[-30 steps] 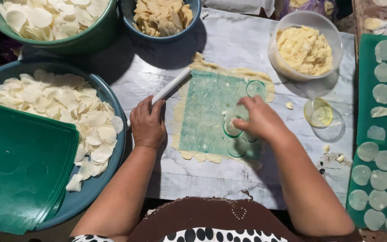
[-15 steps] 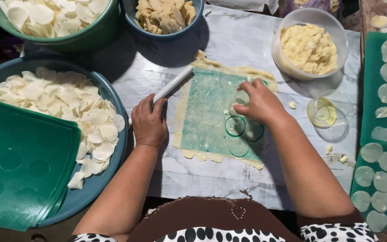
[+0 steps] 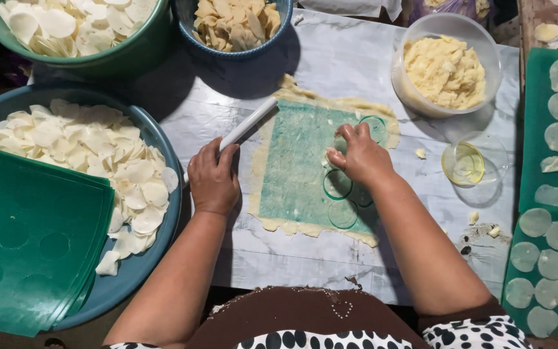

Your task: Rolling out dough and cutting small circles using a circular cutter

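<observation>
On the far left we have a stack of green plastic sheets (image 3: pixel 27 245) resting on a wide blue basin (image 3: pixel 163 139) heaped with pale dough discs (image 3: pixel 92 155). Our left hand (image 3: pixel 212 178) is curled around the end of a white roller (image 3: pixel 248 123), palm down on the table. Beside it lies the thin rolled dough sheet (image 3: pixel 298 165) on its green backing; three circles are cut near its right edge, and most of the sheet is still uncut. Our right hand (image 3: pixel 360 157) bends its fingers down onto the dough; we cannot tell what it grips. Further right stand a clear tub of dough (image 3: pixel 444 68), a small glass dish of oil (image 3: pixel 466 161), and a green mat (image 3: pixel 531 129) already lined with discs. The surface is a marbled, crumb-strewn table (image 3: pixel 356 52) under dim light.
</observation>
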